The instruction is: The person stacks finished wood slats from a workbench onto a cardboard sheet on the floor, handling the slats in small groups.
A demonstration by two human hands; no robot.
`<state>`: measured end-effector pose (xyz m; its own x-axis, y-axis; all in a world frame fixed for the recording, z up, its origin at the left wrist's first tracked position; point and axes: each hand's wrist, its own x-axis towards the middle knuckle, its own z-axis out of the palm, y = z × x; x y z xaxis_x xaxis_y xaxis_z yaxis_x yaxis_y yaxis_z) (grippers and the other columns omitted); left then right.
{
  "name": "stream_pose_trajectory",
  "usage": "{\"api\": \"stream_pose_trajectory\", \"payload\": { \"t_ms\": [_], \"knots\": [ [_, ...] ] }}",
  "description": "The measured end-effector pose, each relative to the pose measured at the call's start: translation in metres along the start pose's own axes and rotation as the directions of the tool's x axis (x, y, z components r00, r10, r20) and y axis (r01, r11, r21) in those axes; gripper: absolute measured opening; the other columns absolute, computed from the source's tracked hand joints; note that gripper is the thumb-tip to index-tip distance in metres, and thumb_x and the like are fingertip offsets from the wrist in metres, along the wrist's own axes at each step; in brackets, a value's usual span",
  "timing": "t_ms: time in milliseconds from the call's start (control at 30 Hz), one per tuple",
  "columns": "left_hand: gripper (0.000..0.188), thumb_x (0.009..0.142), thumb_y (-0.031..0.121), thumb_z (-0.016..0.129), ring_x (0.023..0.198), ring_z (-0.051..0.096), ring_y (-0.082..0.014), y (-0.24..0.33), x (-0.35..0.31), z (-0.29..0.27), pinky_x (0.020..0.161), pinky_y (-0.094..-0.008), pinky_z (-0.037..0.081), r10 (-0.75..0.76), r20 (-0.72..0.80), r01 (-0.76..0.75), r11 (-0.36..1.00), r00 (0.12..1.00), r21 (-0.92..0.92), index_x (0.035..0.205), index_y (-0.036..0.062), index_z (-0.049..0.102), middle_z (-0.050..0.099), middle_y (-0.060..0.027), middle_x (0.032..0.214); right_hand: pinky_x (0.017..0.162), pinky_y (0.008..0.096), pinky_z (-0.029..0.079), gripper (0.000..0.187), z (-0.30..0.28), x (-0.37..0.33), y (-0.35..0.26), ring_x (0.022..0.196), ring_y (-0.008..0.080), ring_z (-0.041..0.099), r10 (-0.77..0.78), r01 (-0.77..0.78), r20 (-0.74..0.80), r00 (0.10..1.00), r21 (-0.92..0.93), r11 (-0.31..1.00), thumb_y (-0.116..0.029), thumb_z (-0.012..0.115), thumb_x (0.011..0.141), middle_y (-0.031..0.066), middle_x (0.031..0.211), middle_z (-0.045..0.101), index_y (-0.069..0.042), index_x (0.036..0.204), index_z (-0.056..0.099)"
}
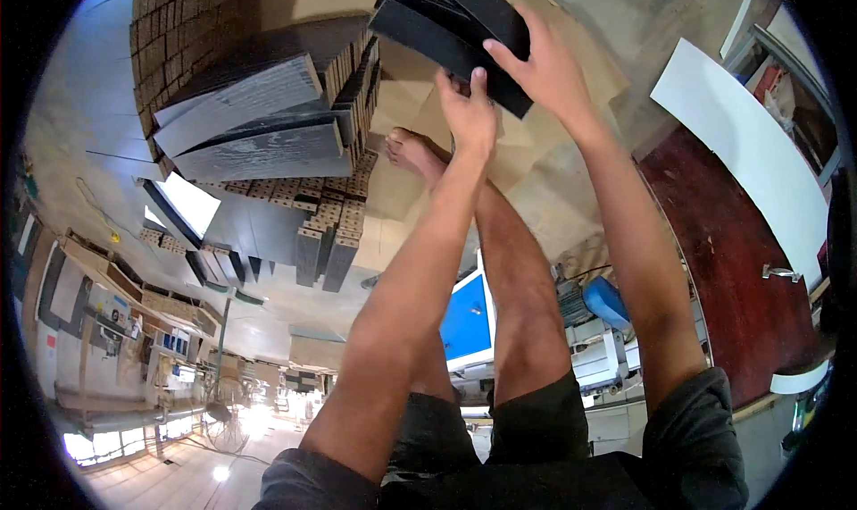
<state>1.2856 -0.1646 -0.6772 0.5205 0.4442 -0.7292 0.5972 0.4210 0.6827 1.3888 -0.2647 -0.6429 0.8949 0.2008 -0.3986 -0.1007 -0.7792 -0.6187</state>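
Note:
Several flat black boards (437, 38) are fanned out in front of me at the top of the view, over brown cardboard. My left hand (469, 115) grips the near long edge of the front board, thumb on its face and fingers tucked under. At the boards' right end, my right hand (546, 68) is closed around them, its thumb lying on top and its other fingers at the far side. To the left of my hands stands a big stack of dark boards (268, 148), with several grey-faced ones lying askew on top.
Cardboard sheets (536, 166) cover the floor around my bare foot (412, 153). Rows of stacked boards with holed ends (335, 220) stand at the left. A dark red panel (723, 269) and a white curved panel (745, 135) lie at the right. Behind my legs is a blue panel (466, 318).

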Motion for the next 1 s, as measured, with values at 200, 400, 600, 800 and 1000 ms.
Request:
{"api": "stream_pose_trajectory", "payload": {
  "t_ms": [200,400,600,800,1000],
  "knots": [
    [0.041,0.103,0.014,0.068,0.115,0.070,-0.0390,-0.030,0.050,0.000,0.098,-0.0457,0.053,0.076,0.054,-0.089,0.946,0.996,0.312,0.135,-0.0020,0.047,0.071,-0.0252,0.124,0.090,0.0505,0.058,0.064,0.039,0.020,0.000,0.108,0.0402,0.070,-0.158,0.155,-0.021,0.987,-0.124,0.980,-0.052,0.082,0.085,0.0169,0.120,0.070,-0.012,0.133,0.067],
    [0.043,0.106,0.031,0.058,0.121,0.066,-0.0466,-0.004,0.036,0.013,0.103,-0.0548,0.049,0.054,0.060,-0.078,0.844,0.997,0.530,0.133,-0.0019,0.048,0.068,-0.0294,0.129,0.090,0.0505,0.055,0.062,0.055,0.029,0.004,0.106,0.0415,0.065,-0.273,0.250,-0.130,0.953,-0.170,0.953,-0.046,0.088,0.078,0.0168,0.107,0.068,-0.010,0.126,0.069],
    [0.048,0.115,0.027,0.040,0.127,0.065,-0.0412,-0.002,0.029,0.005,0.107,-0.0499,0.049,-0.230,0.032,0.220,0.958,0.973,0.184,0.153,-0.0020,0.044,0.066,-0.0273,0.137,0.128,0.0536,0.032,0.101,0.039,0.046,-0.025,0.159,0.0425,0.030,0.154,-0.082,0.481,0.863,-0.168,0.982,-0.066,0.067,0.098,0.0288,0.171,0.029,-0.011,0.171,0.024],
    [0.085,0.113,0.065,0.029,0.151,0.045,-0.0373,-0.026,0.041,0.004,0.126,-0.0438,0.032,-0.289,0.049,0.288,0.957,0.956,0.034,0.171,0.0042,0.021,0.043,-0.0235,0.167,0.126,0.0572,0.035,0.103,0.062,0.050,-0.005,0.156,0.0487,0.032,-0.035,0.018,0.276,0.961,0.064,0.998,-0.072,0.063,0.098,0.0298,0.171,0.026,-0.007,0.170,0.026],
    [0.106,0.103,0.081,0.036,0.163,0.023,-0.0325,-0.029,0.061,0.006,0.132,-0.0471,0.015,-0.265,0.157,0.295,0.930,0.952,-0.221,0.175,0.0094,0.006,0.020,-0.0165,0.179,0.134,0.0526,0.014,0.120,0.041,0.076,-0.001,0.166,0.0383,0.011,0.115,-0.309,0.616,0.779,0.218,0.926,-0.093,0.042,0.092,0.0211,0.180,0.010,-0.008,0.173,0.016]
  ]
}}
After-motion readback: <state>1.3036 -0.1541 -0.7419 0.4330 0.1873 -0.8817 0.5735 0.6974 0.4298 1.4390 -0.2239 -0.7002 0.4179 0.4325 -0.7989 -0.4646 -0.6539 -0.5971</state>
